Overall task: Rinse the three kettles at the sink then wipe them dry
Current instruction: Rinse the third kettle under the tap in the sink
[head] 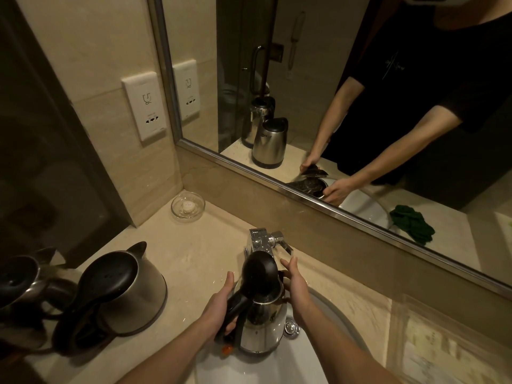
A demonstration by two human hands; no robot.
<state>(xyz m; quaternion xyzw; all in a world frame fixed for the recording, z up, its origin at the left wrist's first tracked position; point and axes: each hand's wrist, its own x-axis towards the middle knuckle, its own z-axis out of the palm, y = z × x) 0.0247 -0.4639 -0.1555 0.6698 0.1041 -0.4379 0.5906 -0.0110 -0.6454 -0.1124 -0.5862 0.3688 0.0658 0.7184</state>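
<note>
Beige marble counter (pixel 194 253) | steel kettle (pixel 263 325) over sink (pixel 277 367) | left grip (pixel 219 306) clasps handle | right grip (pixel 296 281) open-palmed on rim

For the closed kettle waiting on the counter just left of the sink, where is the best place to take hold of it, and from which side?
Grip the black handle of the closed kettle. It arcs down from the lid on the side facing the person, while the spout points away toward the wall. Coming in from the near left side looks best for the left hand, once it lets go of the kettle over the sink.
</note>
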